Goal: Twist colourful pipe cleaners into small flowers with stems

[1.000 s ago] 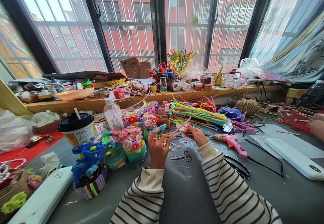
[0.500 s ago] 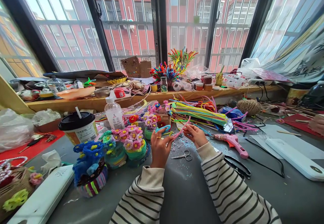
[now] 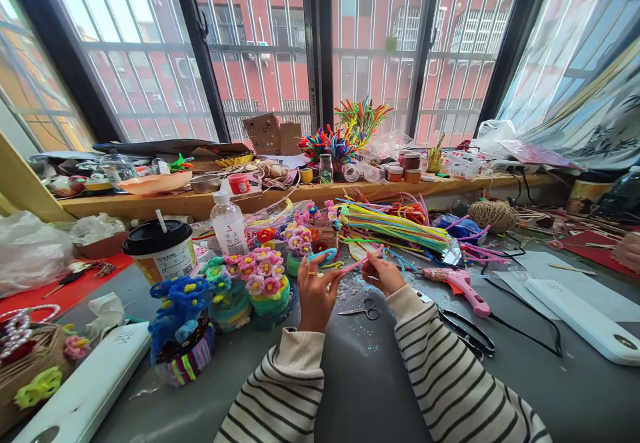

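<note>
Between my two hands stretches a pink pipe cleaner (image 3: 353,266), held above the grey table. My left hand (image 3: 318,295) pinches one end between thumb and finger; a blue pipe cleaner (image 3: 324,254) curves over its fingers. My right hand (image 3: 384,275) is closed on the pink one farther along, near its other end. Small scissors (image 3: 361,310) lie on the table below the hands, among scattered glitter. To the left stand pots of pipe-cleaner flowers: pink ones (image 3: 263,271) and blue ones (image 3: 181,296).
A pink glue gun (image 3: 467,289) with a black cord and black-handled pliers (image 3: 467,333) lie right. A bundle of pipe cleaners (image 3: 395,223) lies behind my hands. A lidded cup (image 3: 159,253) and a bottle (image 3: 229,223) stand left. Another person's hand (image 3: 627,251) shows at the right edge.
My right hand has moved slightly left and down along the pink pipe cleaner, closer to my left hand. The upright pink tip is now lower. The view has shifted slightly.
</note>
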Demonstrator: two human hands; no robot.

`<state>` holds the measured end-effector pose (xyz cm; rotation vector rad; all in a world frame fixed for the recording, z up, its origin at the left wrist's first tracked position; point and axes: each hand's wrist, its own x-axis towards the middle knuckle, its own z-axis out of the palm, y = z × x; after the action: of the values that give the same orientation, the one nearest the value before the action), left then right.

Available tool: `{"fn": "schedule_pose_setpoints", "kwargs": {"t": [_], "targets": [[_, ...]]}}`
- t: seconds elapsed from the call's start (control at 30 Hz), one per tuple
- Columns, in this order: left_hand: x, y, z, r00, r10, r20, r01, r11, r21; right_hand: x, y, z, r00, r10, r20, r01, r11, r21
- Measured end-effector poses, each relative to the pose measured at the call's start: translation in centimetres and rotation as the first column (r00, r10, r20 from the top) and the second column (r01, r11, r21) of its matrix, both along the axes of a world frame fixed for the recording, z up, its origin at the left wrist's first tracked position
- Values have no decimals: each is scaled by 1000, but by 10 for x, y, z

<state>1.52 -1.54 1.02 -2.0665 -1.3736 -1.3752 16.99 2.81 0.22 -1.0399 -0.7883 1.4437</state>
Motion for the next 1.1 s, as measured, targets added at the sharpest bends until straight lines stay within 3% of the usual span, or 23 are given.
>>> {"fn": "schedule_pose_setpoints", "kwargs": {"t": [0.3, 0.43, 0.57, 0.77, 1.0, 1.1], "targets": [[0, 3, -3, 999, 0, -44, -3, 997, -81, -1, -1, 4, 972, 20, -235, 26, 982, 188], [0, 4, -5, 999, 33, -33, -36, 995, -89, -1, -2, 6, 994, -27, -104, 55, 959, 279], [0, 3, -5, 998, 59, -21, -61, 995, -82, 1, -3, 8, 982, -71, 175, -11, 904, 428], [-1, 4, -4, 997, 75, 7, -74, 996, -51, 6, -9, 12, 767, -240, 595, -183, 807, 562], [-2, 5, -5, 989, 141, 31, -141, 990, -14, 8, -8, 12, 529, -396, 750, -327, 721, 611], [-3, 5, -4, 989, 149, 26, -148, 989, -22, 9, -8, 10, 509, -415, 754, -348, 702, 621]]}}
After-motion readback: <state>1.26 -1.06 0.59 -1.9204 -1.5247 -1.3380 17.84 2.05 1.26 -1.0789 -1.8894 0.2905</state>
